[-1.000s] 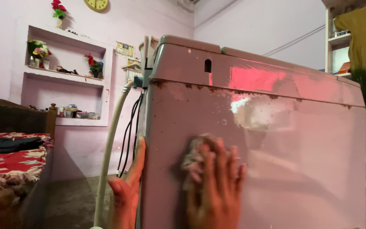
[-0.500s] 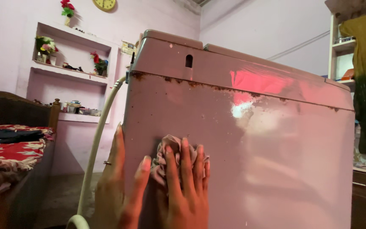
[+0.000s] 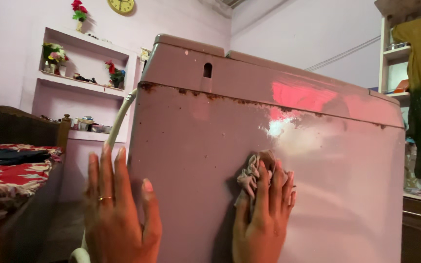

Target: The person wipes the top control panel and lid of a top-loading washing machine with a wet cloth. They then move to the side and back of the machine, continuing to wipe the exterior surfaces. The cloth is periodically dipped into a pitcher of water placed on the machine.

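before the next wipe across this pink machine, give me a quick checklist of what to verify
1. Cloth under the right hand, flat on the panel: ok.
2. Left hand braced at the machine corner: ok.
3. Hose beside the left hand, clear of the cloth: ok.
4. Rust line under the lid not yet wiped off: not ok.
5. Panel to the right of the cloth free of obstacles: ok.
6. Cloth damp or dry: cannot tell.
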